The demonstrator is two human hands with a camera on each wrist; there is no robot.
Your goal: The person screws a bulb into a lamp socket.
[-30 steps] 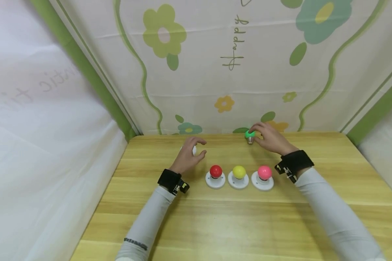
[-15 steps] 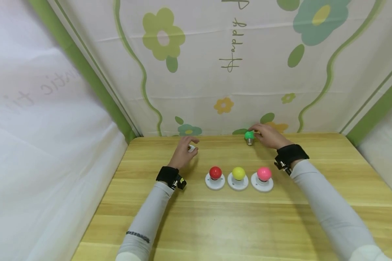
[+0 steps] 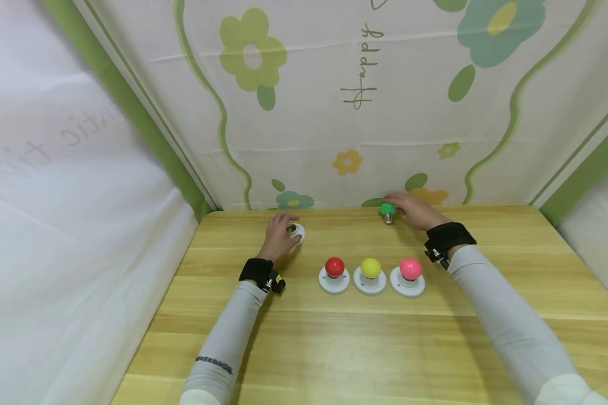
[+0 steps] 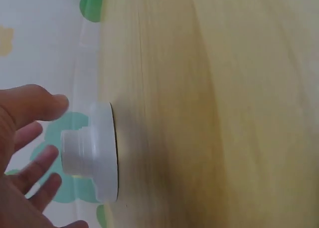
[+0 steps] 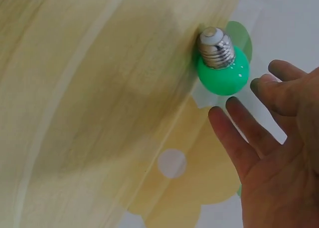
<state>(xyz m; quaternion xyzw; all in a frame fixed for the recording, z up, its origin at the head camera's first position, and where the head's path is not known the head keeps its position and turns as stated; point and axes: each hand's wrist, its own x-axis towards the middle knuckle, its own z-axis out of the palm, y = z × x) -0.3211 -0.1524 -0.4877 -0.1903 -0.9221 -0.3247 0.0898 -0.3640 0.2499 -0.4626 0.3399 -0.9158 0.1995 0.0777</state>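
Observation:
My left hand (image 3: 278, 236) hovers round a white lamp socket (image 3: 298, 229) near the table's back edge. In the left wrist view, thumb and fingers are spread, apart from the round base of the socket (image 4: 103, 153). A green light bulb (image 3: 387, 209) lies by the back edge, its metal screw cap toward me. Just right of it is my right hand (image 3: 419, 214). The right wrist view has loosely bent fingers (image 5: 237, 143) close to the green bulb (image 5: 224, 76), with a small gap and no grip on it.
A red bulb (image 3: 335, 266), a yellow bulb (image 3: 371, 267) and a pink bulb (image 3: 410, 268) stand upright in white sockets, in a row nearer me. Behind the wooden table (image 3: 329, 349) hangs a flowered cloth (image 3: 304, 129). White cloth (image 3: 71, 253) also covers the left side.
My left hand has shifted left over the white socket, which shows more now. My right fingers, which were over the green bulb, have drawn back to its right and behind it.

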